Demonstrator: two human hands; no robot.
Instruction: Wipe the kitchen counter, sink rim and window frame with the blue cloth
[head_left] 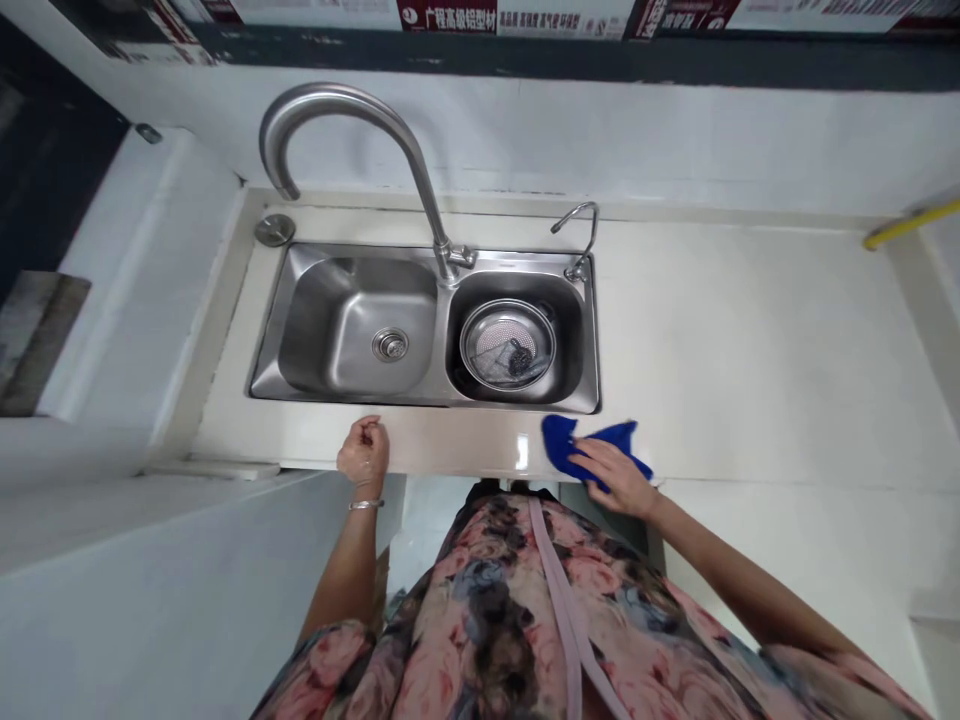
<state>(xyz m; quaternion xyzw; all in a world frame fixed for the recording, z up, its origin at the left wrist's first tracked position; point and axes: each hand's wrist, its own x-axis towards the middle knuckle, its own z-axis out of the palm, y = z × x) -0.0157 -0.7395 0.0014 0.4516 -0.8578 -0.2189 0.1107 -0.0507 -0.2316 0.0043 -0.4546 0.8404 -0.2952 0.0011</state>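
My right hand (619, 478) presses a crumpled blue cloth (559, 445) against the counter's front edge, just right of the sink's front corner. Part of the cloth sticks out behind and beside the fingers. Curled into a loose fist, my left hand (365, 450) rests on the front strip of the counter, before the left basin; I see nothing in it. A steel double sink (442, 390) is set into the pale counter (750, 350). In its right basin sits a round metal strainer bowl (508, 312) with a dark scrubber (519, 357) and what looks like clear plastic inside.
A tall curved faucet (420, 165) rises behind the sink, and a thin small tap (592, 235) stands at its back right corner. A round metal drain cover (274, 230) lies at the back left. A yellow pipe (911, 224) comes in at the right wall.
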